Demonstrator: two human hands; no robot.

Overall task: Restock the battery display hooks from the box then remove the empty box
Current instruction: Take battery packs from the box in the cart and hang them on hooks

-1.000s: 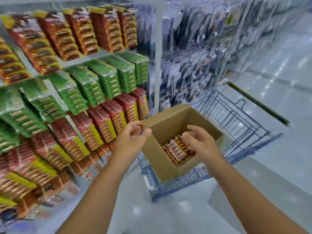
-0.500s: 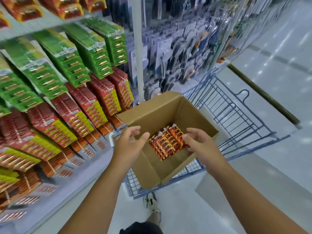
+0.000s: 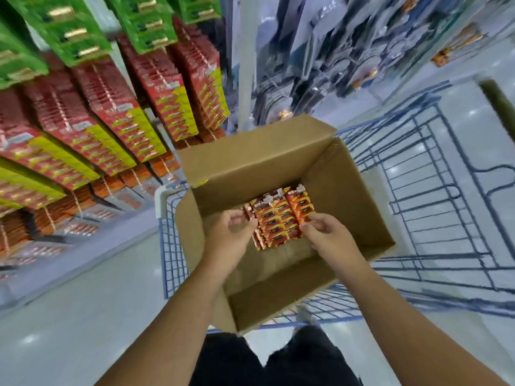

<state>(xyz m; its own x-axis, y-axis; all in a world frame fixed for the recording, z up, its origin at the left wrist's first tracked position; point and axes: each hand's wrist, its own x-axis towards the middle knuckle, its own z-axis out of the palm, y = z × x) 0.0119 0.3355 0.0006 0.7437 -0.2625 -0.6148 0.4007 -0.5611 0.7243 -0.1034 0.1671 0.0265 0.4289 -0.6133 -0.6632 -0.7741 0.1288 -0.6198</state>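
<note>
Change since half a second ago: both hands have come down from above the box rim into the open brown cardboard box (image 3: 278, 160); the view has tipped downward, so the person's black shorts (image 3: 237, 360) now fill the bottom edge.
Left hand (image 3: 231, 232): inside the box, fingers curled, thumb and fingertips meeting at the left edge of the stack of red-and-orange battery blister packs (image 3: 278, 221); a firm grip cannot be confirmed through the blur.
Right hand (image 3: 328, 235): inside the box, fingers curled, thumb and forefinger at the right edge of the same stack; a firm grip cannot be confirmed here either.
Task item location: the battery packs lie on the box floor toward its far side, overlapped in roughly three columns; an exact pack count cannot be read.
Box: one, flaps open, sitting in the blue wire shopping trolley (image 3: 434, 207).
Trolley: one, beside the display.
Display: red-and-yellow hanging battery packs (image 3: 119, 118) in several full rows, green hanging battery packs (image 3: 72, 32) above them; rows blurred, no reliable count.
Hands counted: two, close together, one at each side of the stack.
Floor: pale glossy tile floor (image 3: 69, 316) under the trolley.
</note>
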